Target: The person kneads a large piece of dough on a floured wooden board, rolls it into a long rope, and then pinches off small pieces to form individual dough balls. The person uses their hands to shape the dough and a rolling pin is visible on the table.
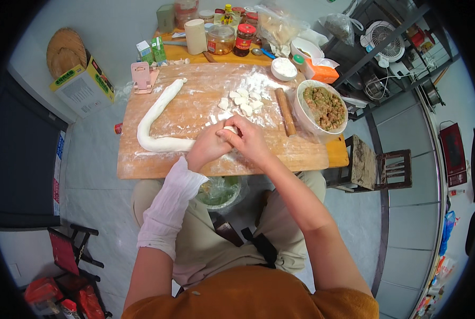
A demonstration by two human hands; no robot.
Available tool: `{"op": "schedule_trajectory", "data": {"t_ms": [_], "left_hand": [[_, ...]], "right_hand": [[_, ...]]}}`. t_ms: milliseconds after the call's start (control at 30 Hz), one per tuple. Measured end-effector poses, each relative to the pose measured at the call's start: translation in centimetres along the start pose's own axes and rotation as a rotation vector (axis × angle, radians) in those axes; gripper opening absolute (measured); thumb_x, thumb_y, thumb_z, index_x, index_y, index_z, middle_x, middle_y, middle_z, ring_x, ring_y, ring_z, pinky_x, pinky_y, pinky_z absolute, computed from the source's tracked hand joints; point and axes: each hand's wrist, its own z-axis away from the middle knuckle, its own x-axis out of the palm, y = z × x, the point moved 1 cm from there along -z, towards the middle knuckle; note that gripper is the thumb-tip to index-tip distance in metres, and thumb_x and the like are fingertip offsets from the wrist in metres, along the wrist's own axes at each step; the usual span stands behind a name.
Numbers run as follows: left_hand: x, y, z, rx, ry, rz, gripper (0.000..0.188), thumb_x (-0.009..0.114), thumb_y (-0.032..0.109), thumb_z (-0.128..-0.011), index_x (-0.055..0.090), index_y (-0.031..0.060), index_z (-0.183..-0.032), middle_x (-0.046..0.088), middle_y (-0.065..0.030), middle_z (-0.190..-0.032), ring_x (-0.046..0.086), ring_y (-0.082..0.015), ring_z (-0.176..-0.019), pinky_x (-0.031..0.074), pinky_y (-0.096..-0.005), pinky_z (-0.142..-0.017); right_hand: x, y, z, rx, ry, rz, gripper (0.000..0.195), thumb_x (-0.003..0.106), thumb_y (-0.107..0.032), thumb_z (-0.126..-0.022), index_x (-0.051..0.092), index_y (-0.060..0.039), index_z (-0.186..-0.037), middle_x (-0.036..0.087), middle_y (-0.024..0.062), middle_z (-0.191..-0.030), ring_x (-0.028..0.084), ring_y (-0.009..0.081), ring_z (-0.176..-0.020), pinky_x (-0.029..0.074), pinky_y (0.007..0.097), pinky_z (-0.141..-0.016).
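A long dough rope (152,119) lies bent on the floured wooden board (197,99), its near end running to my left hand (210,144), which closes around it. My right hand (245,137) meets my left; a bit of dough (231,129) shows between its thumb and fingers. Just beyond both hands lie several small cut dough pieces (245,99). A wooden rolling pin (285,112) rests on the board to the right, beside a white bowl of minced filling (324,107). A small bowl of flour (284,69) stands at the board's far right edge.
Jars (220,40), a red-lidded jar (244,40), plastic bags and a tissue pack (321,71) crowd the far table. A pink phone stand (142,77) is at the board's far left corner. A bowl covered in plastic (219,191) sits below the near edge; a wooden chair (365,163) stands right.
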Motion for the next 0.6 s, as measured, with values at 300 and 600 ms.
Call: {"op": "schedule_trajectory", "data": {"t_ms": [300,600], "left_hand": [[0.9,-0.3,0.7,-0.095,0.1,-0.292,0.025,0.063,0.028,-0.08,0.068,0.0036,-0.083,0.065,-0.0219,-0.073,0.066,-0.0384,-0.073,0.05,-0.045,-0.064],[0.8,-0.3,1.0,0.109,0.245,-0.335,0.019,0.068,0.023,-0.077,0.067,0.0038,-0.079,0.065,-0.0202,-0.072,0.064,-0.0377,-0.067,0.05,-0.0444,-0.06]], "right_hand": [[1.3,-0.2,0.0,-0.177,0.224,0.276,0.027,0.066,-0.032,-0.087,0.055,-0.0074,-0.087,0.063,0.0137,-0.071,0.062,0.035,-0.062,0.048,0.0426,-0.054],[1.6,1.1,-1.9,0.128,0.26,0.214,0.019,0.06,-0.024,-0.09,0.057,-0.0048,-0.086,0.062,0.0173,-0.064,0.062,0.0385,-0.059,0.048,0.048,-0.055]]}}
